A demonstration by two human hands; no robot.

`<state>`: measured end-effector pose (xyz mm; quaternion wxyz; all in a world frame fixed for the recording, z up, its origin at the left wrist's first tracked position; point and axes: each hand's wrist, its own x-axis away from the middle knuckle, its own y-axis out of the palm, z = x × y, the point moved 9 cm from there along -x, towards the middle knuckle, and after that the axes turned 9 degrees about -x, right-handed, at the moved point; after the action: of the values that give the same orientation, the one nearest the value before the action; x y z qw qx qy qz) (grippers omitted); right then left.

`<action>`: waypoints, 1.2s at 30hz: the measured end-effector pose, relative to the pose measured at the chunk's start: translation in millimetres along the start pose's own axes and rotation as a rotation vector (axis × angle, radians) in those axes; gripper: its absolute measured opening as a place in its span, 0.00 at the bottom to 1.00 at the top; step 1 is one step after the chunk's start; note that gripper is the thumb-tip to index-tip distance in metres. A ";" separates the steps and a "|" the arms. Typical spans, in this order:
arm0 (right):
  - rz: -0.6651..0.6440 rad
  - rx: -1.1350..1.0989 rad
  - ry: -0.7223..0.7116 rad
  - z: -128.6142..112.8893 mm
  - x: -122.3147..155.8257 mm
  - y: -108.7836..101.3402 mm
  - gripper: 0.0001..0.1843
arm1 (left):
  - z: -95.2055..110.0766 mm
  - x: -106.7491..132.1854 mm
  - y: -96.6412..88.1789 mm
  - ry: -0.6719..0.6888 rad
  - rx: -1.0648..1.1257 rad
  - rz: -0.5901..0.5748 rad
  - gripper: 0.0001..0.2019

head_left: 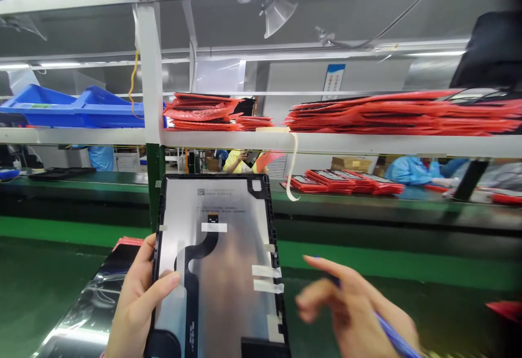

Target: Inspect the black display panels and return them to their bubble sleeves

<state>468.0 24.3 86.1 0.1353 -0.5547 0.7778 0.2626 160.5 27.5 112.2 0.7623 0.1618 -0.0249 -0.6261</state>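
My left hand (pixel 136 298) grips the left edge of a tablet screen panel (pixel 236 195), its thumb pressed on the silvery back. The panel is tilted up toward me in its black frame. A black flex cable (pixel 191 292) runs down its back, with white tape strips (pixel 267 285) at the right edge and on the cable. To the right, apart from the panel, my right hand (pixel 359 309) is partly smeared by motion. A blue pen (pixel 393 336) is held in it, with the index finger pointing left. Below and left lies a glossy black panel (pixel 92 298) in clear film.
The green bench (pixel 408 298) spans the front. Above it, a white shelf (pixel 228 139) carries red packets (pixel 399 116) and blue bins (pixel 81 106); a tape strip (pixel 292 167) dangles from it. Behind are red-wrapped stacks (pixel 342 182) and co-workers, one in blue sleeves (pixel 411 172).
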 end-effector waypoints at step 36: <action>0.088 -0.391 0.356 32.6 11.4 49.3 0.19 | -9.1 -15.2 14.2 -0.043 -0.022 -0.113 0.26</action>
<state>415.4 45.7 66.1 -0.1250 -0.5733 0.7474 0.3117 172.9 46.4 110.0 0.7267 0.1411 -0.0249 -0.6719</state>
